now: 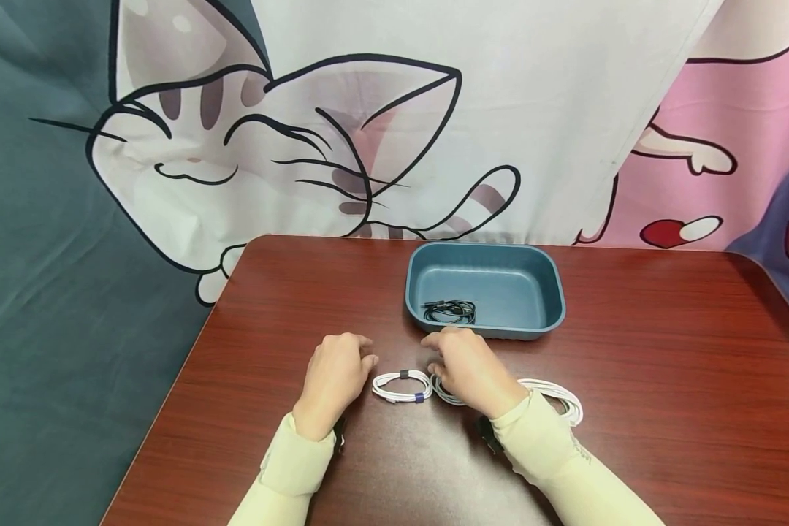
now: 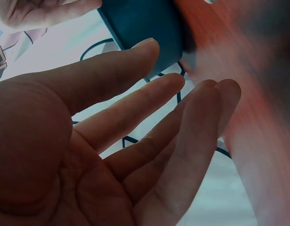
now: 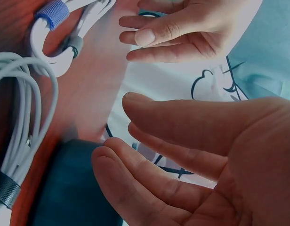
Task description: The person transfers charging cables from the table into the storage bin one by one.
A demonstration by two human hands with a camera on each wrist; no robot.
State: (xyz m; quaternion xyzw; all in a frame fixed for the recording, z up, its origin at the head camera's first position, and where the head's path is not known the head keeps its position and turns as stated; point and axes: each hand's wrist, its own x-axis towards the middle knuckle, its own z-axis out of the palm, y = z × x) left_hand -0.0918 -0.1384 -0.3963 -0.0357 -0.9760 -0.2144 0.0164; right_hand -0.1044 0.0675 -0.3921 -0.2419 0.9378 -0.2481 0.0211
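Note:
My left hand hovers over the table at the left, its fingers loosely bent with nothing between them. Beside it lies a coiled white cable bound with a black strap and a blue one. My right hand is near the front rim of the blue-grey tray, its thumb and fingers apart and holding nothing. Partly hidden under that hand is a second coiled pale cable with a black strap. Inside the tray, at its front left, rests a bundled black cable.
A third coiled white cable lies right of my right wrist, partly covered by the sleeve. The reddish-brown table ends at the back against a cartoon-cat curtain. Its left edge slants beside a grey-green part of the curtain.

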